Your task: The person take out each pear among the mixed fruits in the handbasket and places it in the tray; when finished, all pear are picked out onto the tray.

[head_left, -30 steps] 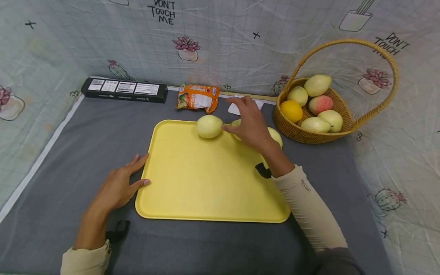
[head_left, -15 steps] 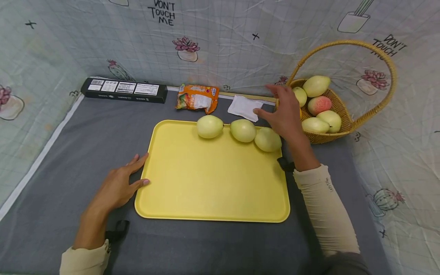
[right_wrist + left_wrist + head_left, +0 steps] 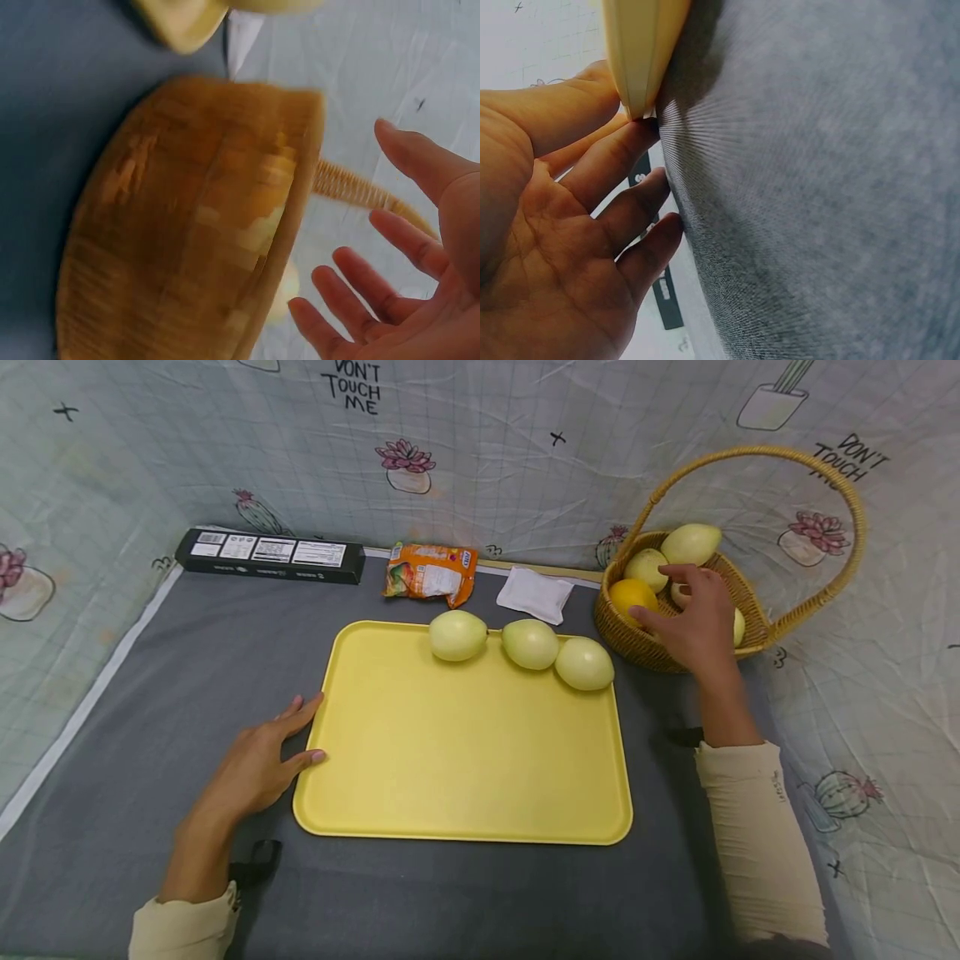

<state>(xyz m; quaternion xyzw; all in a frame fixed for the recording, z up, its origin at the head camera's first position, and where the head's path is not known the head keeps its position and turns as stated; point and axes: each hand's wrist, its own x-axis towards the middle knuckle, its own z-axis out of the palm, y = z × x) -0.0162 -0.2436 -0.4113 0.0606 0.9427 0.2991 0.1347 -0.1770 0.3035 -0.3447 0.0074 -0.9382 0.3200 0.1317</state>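
My left hand (image 3: pixel 258 768) rests at the left rim of a yellow tray (image 3: pixel 465 760), its thumb lying over the edge and its fingers fairly straight. The left wrist view has the thumb and fingertips right at the tray's edge. Along the tray's far side sit three pale yellow-green fruits (image 3: pixel 457 636). Over a wicker basket (image 3: pixel 641 647), my right hand (image 3: pixel 697 622) hovers with fingers spread and nothing in them. Below and around it are an orange (image 3: pixel 632 599), a partly covered peach and more pale fruits (image 3: pixel 692 544). The right wrist view shows the hand beyond the basket's rim (image 3: pixel 300 187).
Behind the tray lie an orange snack packet (image 3: pixel 431 572) and a white packet (image 3: pixel 535 594). A long black box (image 3: pixel 272 557) is at the back left. The basket's tall handle (image 3: pixel 757 450) arches up near the printed cloth wall (image 3: pixel 495 460).
My right hand has moved right from above the tray's fruits to over the basket, uncovering two of those fruits and the white packet. The left hand has stayed at the tray's rim.
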